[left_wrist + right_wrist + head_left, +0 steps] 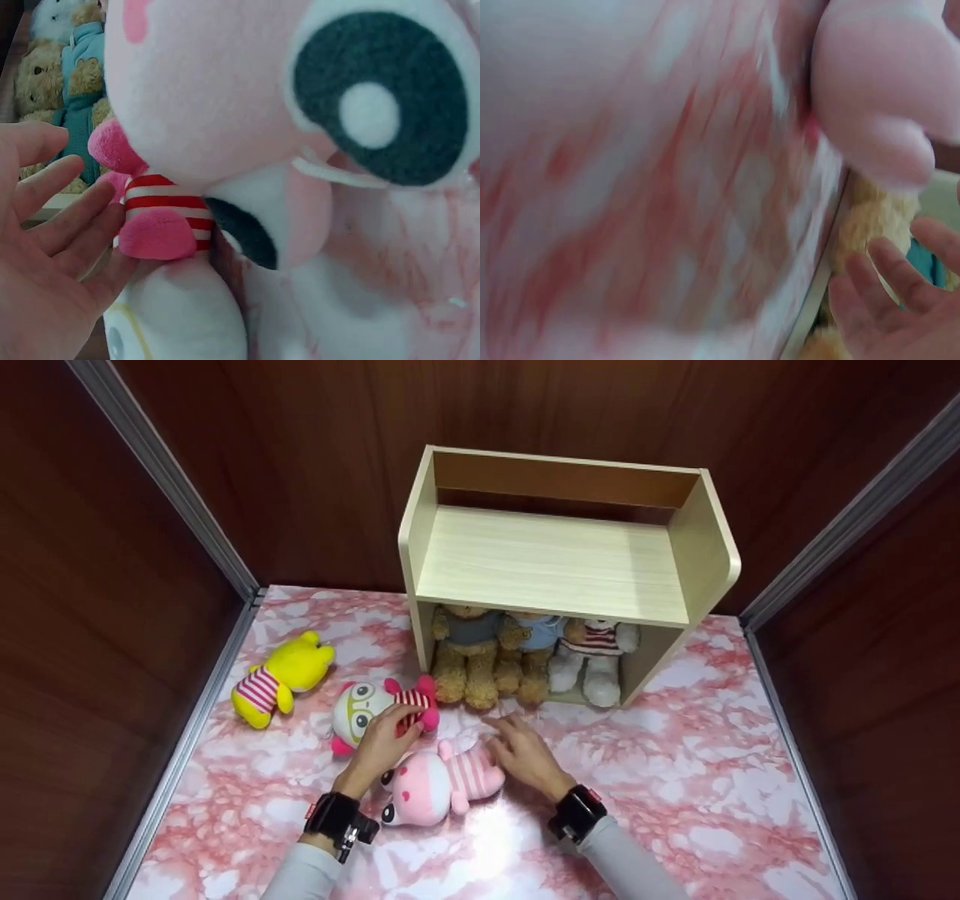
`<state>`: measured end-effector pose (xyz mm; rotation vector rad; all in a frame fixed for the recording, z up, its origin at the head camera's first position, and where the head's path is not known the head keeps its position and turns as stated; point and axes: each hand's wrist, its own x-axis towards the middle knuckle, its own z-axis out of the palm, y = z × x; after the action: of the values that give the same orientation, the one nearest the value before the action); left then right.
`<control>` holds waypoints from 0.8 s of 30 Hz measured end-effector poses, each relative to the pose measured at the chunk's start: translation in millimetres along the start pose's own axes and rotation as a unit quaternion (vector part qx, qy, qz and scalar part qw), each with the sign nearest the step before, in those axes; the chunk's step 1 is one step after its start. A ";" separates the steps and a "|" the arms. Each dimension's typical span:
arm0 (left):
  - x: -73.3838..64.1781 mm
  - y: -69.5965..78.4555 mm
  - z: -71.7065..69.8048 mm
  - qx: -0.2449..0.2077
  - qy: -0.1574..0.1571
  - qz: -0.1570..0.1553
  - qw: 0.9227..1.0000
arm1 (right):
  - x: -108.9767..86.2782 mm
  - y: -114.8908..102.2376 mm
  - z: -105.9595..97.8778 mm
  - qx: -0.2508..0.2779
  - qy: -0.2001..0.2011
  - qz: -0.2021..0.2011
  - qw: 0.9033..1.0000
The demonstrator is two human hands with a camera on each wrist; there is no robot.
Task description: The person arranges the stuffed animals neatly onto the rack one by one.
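My left hand (388,737) reaches over the striped body of a white-headed plush toy (351,711) with yellow glasses and hot-pink limbs. In the left wrist view its fingers are fairly straight, with the fingertips right at the toy's red-and-white stripes (165,196). A pink plush toy (427,787) with big dark eyes and a striped body lies between my forearms. Close to that toy's feet is my right hand (525,751), its fingers loosely spread and holding nothing. The feet (885,112) of the pink toy show beside the right hand in the right wrist view.
A pale wooden two-level shelf (555,559) stands at the back. Its lower level holds a bear in dark grey (469,656), one in light blue (532,652) and a white striped-shirt plush (596,660). A yellow plush toy (289,671) lies on the left. Dark wooden walls surround the marbled surface (712,780).
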<state>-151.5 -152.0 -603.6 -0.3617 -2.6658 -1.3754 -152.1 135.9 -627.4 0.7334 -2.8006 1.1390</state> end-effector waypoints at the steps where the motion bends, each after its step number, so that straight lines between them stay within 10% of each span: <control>1: -0.9 -0.9 0.5 -0.006 0.001 -0.001 1.000 | 0.5 -1.9 1.8 0.011 -0.019 0.007 1.000; 11: -4.4 -4.8 2.7 -0.036 0.011 -0.018 0.999 | 4.6 -4.5 4.6 0.075 -0.112 -0.001 0.991; 24: 5.9 9.5 3.2 -0.157 0.083 -0.046 0.983 | -5.0 17.7 -59.1 0.149 -0.031 0.032 0.988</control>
<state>-154.6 -143.1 -596.8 -0.1458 -2.3597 -1.7750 -163.9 188.3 -596.7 0.7118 -2.7516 1.5979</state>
